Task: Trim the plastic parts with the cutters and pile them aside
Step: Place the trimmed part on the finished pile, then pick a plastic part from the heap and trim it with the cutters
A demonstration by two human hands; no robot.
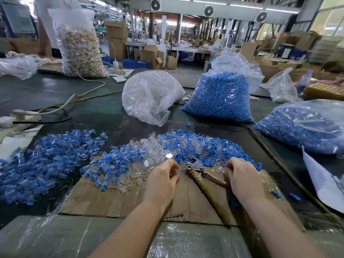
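Note:
The cutters [195,167] lie on a cardboard sheet [119,200], metal jaws pointing away, two taped handles [212,194] running toward me. My left hand [163,180] rests just left of the jaws, fingers curled around what looks like a small clear plastic part. My right hand [243,180] sits right of the cutters over one handle, fingers closed at the edge of the parts; what it holds is hidden. A mixed heap of clear and blue parts [167,148] spreads beyond both hands. A larger pile of blue-and-clear pieces [46,161] lies to the left.
Behind the heap stand a clear bag [150,97] and a bag of blue parts [221,97]; another blue bag [305,123] lies at right. A power strip and cables [24,116] cross the left table. A tall bag [80,45] stands far left.

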